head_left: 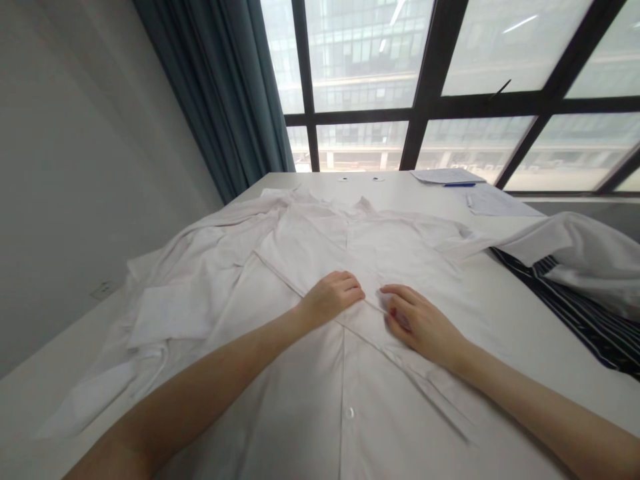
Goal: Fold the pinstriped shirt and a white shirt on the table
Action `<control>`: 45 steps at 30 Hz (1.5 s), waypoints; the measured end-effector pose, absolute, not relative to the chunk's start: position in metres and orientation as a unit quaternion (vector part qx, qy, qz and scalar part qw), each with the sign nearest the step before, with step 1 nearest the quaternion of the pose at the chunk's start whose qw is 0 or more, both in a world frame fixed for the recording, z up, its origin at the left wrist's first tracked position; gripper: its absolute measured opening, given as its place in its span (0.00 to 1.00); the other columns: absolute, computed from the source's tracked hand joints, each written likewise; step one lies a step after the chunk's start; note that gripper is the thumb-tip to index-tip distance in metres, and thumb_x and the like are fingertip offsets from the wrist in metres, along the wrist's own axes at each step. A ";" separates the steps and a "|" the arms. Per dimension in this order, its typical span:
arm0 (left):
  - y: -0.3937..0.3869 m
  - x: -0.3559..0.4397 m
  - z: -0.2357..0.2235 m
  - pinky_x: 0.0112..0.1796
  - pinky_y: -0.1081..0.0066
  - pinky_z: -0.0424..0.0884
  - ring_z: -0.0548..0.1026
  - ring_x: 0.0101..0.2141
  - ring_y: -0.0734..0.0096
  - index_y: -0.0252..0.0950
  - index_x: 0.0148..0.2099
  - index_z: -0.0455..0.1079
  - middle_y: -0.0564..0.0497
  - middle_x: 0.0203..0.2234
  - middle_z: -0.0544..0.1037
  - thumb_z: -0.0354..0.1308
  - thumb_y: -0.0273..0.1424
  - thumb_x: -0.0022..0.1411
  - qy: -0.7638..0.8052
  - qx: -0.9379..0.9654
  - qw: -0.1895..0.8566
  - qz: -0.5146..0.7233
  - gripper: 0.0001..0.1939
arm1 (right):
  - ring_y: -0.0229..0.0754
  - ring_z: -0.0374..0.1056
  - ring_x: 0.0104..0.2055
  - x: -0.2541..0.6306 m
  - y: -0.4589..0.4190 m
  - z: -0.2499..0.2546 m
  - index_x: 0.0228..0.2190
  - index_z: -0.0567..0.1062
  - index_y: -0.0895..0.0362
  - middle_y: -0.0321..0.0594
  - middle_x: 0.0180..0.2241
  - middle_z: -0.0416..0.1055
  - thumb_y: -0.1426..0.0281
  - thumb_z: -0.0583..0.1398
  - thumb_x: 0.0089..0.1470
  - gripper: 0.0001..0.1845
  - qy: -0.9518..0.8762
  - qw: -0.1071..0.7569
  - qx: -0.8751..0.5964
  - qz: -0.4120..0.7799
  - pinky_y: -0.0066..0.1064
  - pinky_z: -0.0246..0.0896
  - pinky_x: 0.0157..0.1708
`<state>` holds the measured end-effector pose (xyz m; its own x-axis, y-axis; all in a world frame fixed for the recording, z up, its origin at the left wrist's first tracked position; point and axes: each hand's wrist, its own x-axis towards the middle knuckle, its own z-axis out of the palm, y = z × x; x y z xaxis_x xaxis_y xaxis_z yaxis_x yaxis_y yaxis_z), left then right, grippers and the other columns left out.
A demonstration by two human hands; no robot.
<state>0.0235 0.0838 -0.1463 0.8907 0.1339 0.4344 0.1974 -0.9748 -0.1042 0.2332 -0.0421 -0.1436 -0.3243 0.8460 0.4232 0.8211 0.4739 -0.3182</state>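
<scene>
A white shirt [300, 400] is spread over the counter [560, 333]. Its fabric is touched by the left hand [333, 297], fingers curled; whether it is gripped cannot be told. A fold is held in the right hand's [417, 323] narrow grip.

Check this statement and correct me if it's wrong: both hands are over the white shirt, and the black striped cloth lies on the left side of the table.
The side is wrong: the head view shows the black striped cloth on the right side of the table. Both hands are over the white shirt, as stated.
</scene>
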 end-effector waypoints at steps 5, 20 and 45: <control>0.081 0.021 -0.141 0.45 0.67 0.70 0.74 0.43 0.65 0.34 0.42 0.73 0.48 0.37 0.78 0.54 0.27 0.71 -0.065 -0.970 0.112 -0.204 0.07 | 0.47 0.70 0.51 0.235 -0.043 -0.141 0.29 0.68 0.53 0.48 0.48 0.73 0.74 0.57 0.57 0.05 -0.809 0.286 -0.509 0.066 0.42 0.68 0.51; 0.097 0.008 -0.146 0.57 0.65 0.70 0.76 0.53 0.69 0.40 0.49 0.78 0.50 0.49 0.81 0.53 0.25 0.69 -0.058 -0.965 -0.178 -0.186 0.14 | 0.45 0.72 0.48 0.250 -0.034 -0.148 0.46 0.75 0.52 0.48 0.59 0.67 0.64 0.56 0.62 0.13 -0.776 0.279 -0.537 0.177 0.40 0.70 0.47; 0.128 -0.015 -0.142 0.66 0.53 0.41 0.43 0.70 0.59 0.41 0.74 0.42 0.42 0.71 0.43 0.39 0.51 0.72 -0.308 -0.950 -0.048 0.024 0.35 | 0.49 0.55 0.68 0.249 -0.039 -0.149 0.62 0.67 0.48 0.43 0.66 0.60 0.65 0.47 0.69 0.24 -0.838 0.166 -0.513 0.082 0.50 0.57 0.62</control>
